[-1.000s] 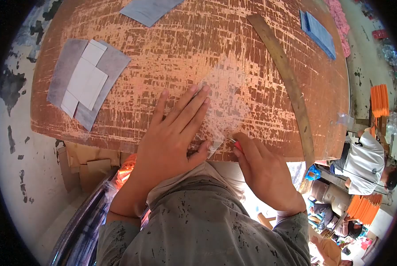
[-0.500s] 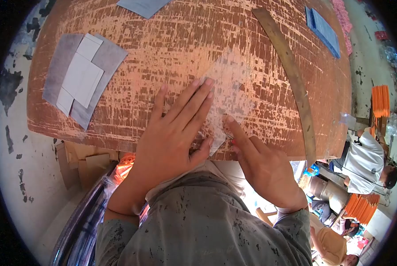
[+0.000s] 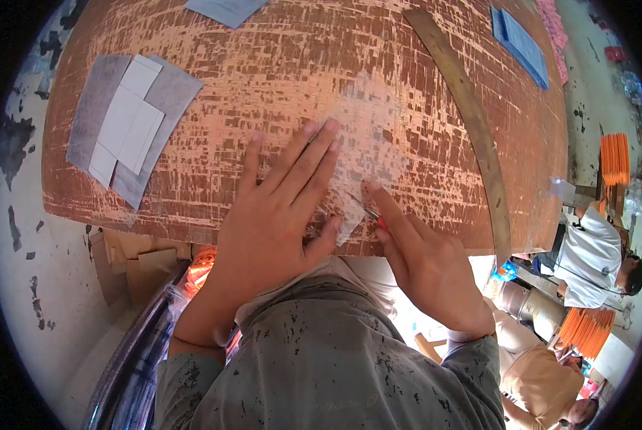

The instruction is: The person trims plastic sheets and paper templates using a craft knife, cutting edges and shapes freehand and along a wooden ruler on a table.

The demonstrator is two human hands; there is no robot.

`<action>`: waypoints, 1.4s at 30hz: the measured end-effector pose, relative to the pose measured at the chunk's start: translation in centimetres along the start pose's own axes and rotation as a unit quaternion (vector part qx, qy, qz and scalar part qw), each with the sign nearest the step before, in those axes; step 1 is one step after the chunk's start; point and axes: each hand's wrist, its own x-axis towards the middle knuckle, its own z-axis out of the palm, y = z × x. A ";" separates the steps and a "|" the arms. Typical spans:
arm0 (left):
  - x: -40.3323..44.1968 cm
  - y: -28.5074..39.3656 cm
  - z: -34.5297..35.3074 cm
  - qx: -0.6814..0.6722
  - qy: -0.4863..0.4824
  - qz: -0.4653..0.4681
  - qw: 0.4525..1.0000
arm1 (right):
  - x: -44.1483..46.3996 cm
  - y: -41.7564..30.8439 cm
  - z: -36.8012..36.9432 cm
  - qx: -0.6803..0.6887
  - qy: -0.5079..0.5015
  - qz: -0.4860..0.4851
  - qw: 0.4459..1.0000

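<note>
My left hand (image 3: 281, 197) lies flat with its fingers stretched over the left edge of a thin translucent plastic sheet (image 3: 371, 136). The sheet rests on the scratched brown tabletop (image 3: 450, 186). Between the thumb and fingers of my right hand (image 3: 432, 261) is a slim, pointed metal tool with a red handle (image 3: 381, 223); its exact kind is unclear. The tip points up and left over the sheet's lower part, close to my left thumb. My right index finger reaches forward along the tool. Whether the tip touches the sheet cannot be made out.
White paper patterns (image 3: 129, 115) lie on grey sheet material (image 3: 169, 89) at the left. A long worn ruler (image 3: 471, 125) runs along the right side. Folded blue material (image 3: 521, 49) sits at the far right corner. Co-workers (image 3: 586, 247) are beyond the table's right edge.
My right hand has shifted slightly, and more of the tool's metal tip and red handle shows. My left hand stays pressed down. At lower right, a co-worker has moved further into view.
</note>
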 end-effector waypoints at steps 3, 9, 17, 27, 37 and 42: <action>0.0 0.1 0.1 0.003 0.002 -0.003 1.000 | -0.1 0.0 0.0 -0.003 0.009 -0.003 1.000; 0.0 0.3 -0.2 0.013 -0.005 -0.011 1.000 | 0.0 -0.1 -0.4 -0.013 0.003 0.014 1.000; -0.3 -0.2 0.4 0.008 0.016 -0.003 1.000 | 0.3 -1.0 -0.8 0.008 -0.022 0.043 0.999; -0.1 0.0 0.1 0.001 0.009 -0.008 1.000 | 0.5 -1.0 -0.5 -0.008 -0.027 0.038 0.999; -0.1 0.2 -0.1 -0.001 0.003 -0.016 1.000 | 0.6 -0.4 -0.1 -0.011 -0.013 -0.004 1.000; -0.1 0.1 -0.1 0.001 0.011 -0.010 1.000 | 0.7 -0.6 -0.2 -0.027 -0.012 -0.006 1.000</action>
